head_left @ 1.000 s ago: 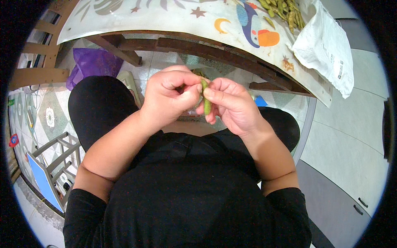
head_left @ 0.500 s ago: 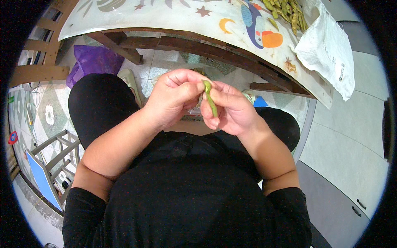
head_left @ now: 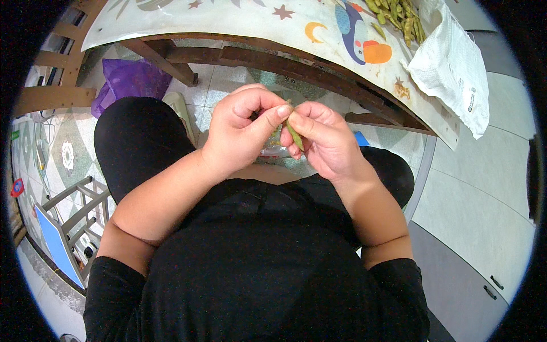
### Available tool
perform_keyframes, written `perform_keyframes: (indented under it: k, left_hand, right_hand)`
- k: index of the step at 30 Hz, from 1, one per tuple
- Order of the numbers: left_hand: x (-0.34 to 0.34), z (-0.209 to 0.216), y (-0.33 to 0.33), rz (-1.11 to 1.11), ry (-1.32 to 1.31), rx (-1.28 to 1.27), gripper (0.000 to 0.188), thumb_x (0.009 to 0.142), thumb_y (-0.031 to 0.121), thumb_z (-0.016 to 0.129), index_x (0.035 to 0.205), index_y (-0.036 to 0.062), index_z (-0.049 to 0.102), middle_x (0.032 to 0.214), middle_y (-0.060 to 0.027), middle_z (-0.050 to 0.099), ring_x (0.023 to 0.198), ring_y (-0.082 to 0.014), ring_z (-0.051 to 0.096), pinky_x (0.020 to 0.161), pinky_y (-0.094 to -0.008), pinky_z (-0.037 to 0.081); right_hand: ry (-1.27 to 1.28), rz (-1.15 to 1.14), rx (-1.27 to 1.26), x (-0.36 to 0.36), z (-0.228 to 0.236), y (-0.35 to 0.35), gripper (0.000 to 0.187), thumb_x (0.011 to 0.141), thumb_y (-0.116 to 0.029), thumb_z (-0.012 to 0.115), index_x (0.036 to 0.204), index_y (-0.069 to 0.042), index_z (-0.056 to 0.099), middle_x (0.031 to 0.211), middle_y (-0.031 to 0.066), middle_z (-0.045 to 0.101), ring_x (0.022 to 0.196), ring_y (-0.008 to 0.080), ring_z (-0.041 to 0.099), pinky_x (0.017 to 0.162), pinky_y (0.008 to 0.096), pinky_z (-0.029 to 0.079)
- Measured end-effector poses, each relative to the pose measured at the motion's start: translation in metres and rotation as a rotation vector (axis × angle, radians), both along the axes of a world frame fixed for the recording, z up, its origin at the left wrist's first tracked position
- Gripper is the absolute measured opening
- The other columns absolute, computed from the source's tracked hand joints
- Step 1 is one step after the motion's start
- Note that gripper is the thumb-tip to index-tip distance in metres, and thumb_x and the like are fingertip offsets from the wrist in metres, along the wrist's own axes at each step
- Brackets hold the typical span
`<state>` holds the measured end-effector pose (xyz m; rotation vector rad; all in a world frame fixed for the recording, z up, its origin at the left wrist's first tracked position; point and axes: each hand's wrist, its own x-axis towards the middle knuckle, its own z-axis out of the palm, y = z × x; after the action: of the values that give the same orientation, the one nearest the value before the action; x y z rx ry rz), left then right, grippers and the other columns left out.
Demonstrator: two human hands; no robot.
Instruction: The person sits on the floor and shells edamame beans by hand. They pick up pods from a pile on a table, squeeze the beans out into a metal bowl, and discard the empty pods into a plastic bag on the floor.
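Observation:
Between both hands, over my lap, is a green soybean pod (head_left: 295, 138), slanting down from the fingertips. My left hand (head_left: 239, 128) pinches its upper end between thumb and forefinger. My right hand (head_left: 329, 142) grips the pod with its thumb on top and the fingers curled beneath. The thumbs are close together, and the fingers hide part of the pod. Below the hands, a clear plastic bag (head_left: 276, 150) shows only partly; I cannot make out all that is in it.
Ahead is a wooden table with a patterned cover (head_left: 228, 21). Several pods (head_left: 399, 17) lie at its far right, beside a white woven sack (head_left: 453, 71). A purple bag (head_left: 134, 85) sits on the floor at left, with a blue-topped stool (head_left: 60, 245) nearer me. Grey cabinets (head_left: 478, 171) stand right.
Both hands have shifted slightly. The left fingertips now pinch at the pod's top end, and less of the pod shows than before.

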<state>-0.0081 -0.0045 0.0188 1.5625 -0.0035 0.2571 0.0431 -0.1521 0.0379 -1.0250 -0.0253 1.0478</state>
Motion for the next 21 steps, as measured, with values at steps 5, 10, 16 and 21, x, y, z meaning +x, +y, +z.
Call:
perform_keyframes:
  k: [5, 10, 16, 21]
  left_hand:
    - [0.000, -0.006, -0.007, -0.010, 0.027, -0.326, 0.008, 0.079, 0.009, 0.055, 0.079, 0.0007, 0.056, 0.068, -0.0024, 0.053, 0.062, -0.0095, 0.048, 0.055, -0.0215, 0.039]
    - [0.000, -0.012, -0.013, -0.103, 0.351, -0.857, 0.012, 0.083, 0.016, 0.049, 0.087, 0.0064, 0.053, 0.067, -0.0018, 0.053, 0.055, -0.0082, 0.046, 0.052, -0.0210, 0.040]
    - [-0.001, -0.014, -0.019, -0.038, 0.439, -0.865, 0.015, 0.084, 0.021, 0.049, 0.090, 0.0086, 0.050, 0.068, -0.0007, 0.051, 0.056, -0.0092, 0.047, 0.048, -0.0198, 0.039]
    - [-0.002, -0.014, -0.019, -0.025, 0.412, -0.688, 0.017, 0.084, 0.023, 0.048, 0.091, 0.0079, 0.048, 0.071, -0.0018, 0.052, 0.060, -0.0107, 0.048, 0.052, -0.0203, 0.040]
  right_hand:
    - [0.044, -0.069, 0.052, -0.003, -0.002, 0.002, 0.013, 0.083, -0.018, 0.049, 0.077, -0.006, 0.051, 0.066, 0.0046, 0.056, 0.053, 0.0083, 0.049, 0.048, 0.0185, 0.038]
    - [-0.199, -0.182, -0.010, -0.004, -0.011, 0.008, 0.014, 0.085, -0.018, 0.047, 0.077, -0.006, 0.050, 0.065, 0.0031, 0.055, 0.054, 0.0069, 0.047, 0.048, 0.0175, 0.037]
    - [-0.436, -0.223, -0.122, -0.005, -0.015, 0.014, 0.006, 0.083, -0.009, 0.049, 0.081, -0.003, 0.050, 0.072, 0.0028, 0.055, 0.063, 0.0052, 0.049, 0.054, 0.0184, 0.039]
    - [-0.678, -0.245, -0.314, -0.005, -0.019, 0.015, 0.005, 0.083, -0.008, 0.049, 0.081, -0.003, 0.050, 0.069, 0.0018, 0.054, 0.059, 0.0055, 0.050, 0.053, 0.0184, 0.041]
